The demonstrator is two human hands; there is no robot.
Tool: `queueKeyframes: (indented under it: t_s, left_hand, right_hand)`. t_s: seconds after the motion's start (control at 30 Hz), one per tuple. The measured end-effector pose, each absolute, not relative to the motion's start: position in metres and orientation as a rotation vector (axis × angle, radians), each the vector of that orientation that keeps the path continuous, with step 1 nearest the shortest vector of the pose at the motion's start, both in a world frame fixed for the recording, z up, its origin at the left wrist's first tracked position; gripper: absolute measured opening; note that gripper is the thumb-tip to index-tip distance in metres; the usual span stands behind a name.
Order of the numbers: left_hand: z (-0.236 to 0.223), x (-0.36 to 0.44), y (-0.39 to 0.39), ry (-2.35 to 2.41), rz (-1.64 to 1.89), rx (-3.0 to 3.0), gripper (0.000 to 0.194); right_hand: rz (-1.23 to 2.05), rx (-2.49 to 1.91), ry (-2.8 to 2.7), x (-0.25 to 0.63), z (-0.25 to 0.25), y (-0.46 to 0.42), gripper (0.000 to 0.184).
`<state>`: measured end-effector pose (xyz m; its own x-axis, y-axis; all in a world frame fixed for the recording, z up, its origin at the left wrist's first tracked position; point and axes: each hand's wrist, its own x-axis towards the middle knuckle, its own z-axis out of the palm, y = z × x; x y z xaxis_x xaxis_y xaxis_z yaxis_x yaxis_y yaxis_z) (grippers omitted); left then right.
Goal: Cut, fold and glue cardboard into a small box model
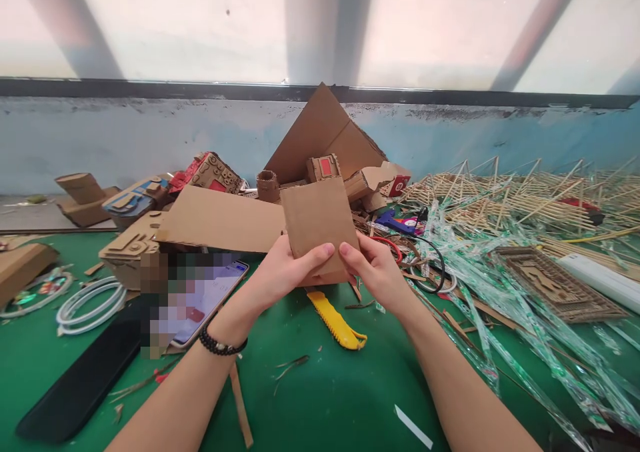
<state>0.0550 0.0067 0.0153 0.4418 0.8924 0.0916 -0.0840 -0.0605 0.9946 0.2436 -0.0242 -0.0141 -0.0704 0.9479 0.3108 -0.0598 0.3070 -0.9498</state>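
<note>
Both my hands hold up a rectangular piece of brown cardboard above the green table. My left hand, with a black bead bracelet on the wrist, grips its lower left edge, thumb pressed on the front. My right hand pinches the lower right corner the same way. A yellow utility knife lies on the table just below my hands.
A phone and a black strip lie at the left, with white coiled rings. Cardboard pieces and models pile up behind. A blue glue gun, clear plastic wrappers and stick frames fill the right.
</note>
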Motion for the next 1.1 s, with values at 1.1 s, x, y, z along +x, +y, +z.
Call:
queueKeyframes:
  t_s: [1.1]
  left_hand:
    - [0.015,0.053,0.005,0.721,0.884,1.480,0.059]
  right_hand:
    - [1.212,-0.880,-1.201,0.252,-0.030,-0.017,0.049]
